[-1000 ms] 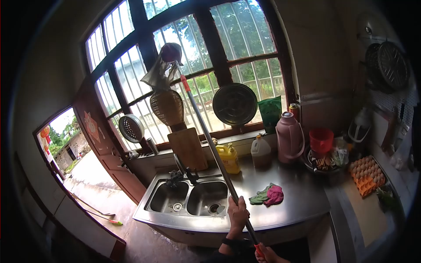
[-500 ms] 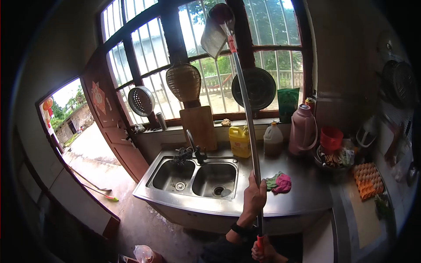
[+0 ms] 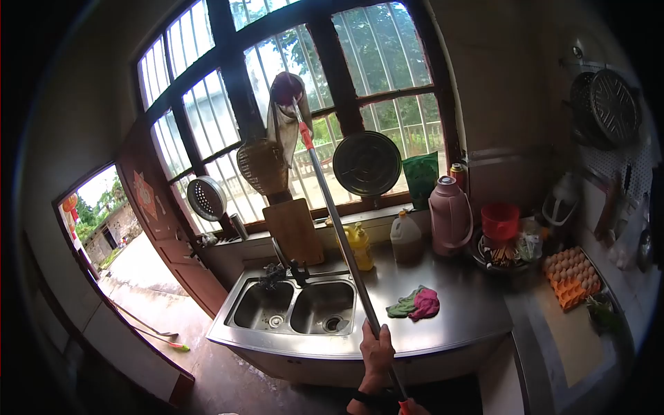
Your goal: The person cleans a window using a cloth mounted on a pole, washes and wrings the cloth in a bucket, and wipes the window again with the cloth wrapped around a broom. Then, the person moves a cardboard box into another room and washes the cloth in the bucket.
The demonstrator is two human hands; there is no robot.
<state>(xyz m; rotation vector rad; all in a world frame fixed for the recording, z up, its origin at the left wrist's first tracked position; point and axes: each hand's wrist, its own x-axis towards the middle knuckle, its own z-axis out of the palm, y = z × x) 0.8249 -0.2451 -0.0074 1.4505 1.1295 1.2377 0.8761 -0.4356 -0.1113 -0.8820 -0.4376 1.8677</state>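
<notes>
My left hand (image 3: 377, 353), with a dark band at its wrist, is wrapped round the middle of a long-handled mop (image 3: 333, 214). Below it, at the bottom edge of the view, my right hand (image 3: 413, 407) is closed on the red grip at the pole's lower end; part of this hand is cut off. The pole slants up and left across the counter. At its top, a round dark red head with a grey cloth (image 3: 282, 131) hanging from it is up against the barred window (image 3: 384, 48). Whether it touches the window, I cannot tell.
Below the pole lie a double sink (image 3: 296, 304) and a green and pink cloth (image 3: 415, 303). A cutting board (image 3: 294, 232), yellow jug (image 3: 360, 247), white jug (image 3: 406, 236) and pink thermos (image 3: 451, 216) line the sill. A woven basket (image 3: 263, 166) and round black lid (image 3: 366, 164) hang by the window.
The mop head has moved down and left across the window, and the pole now leans further left. Both hands sit lower in view, still on the pole. The view has shifted.
</notes>
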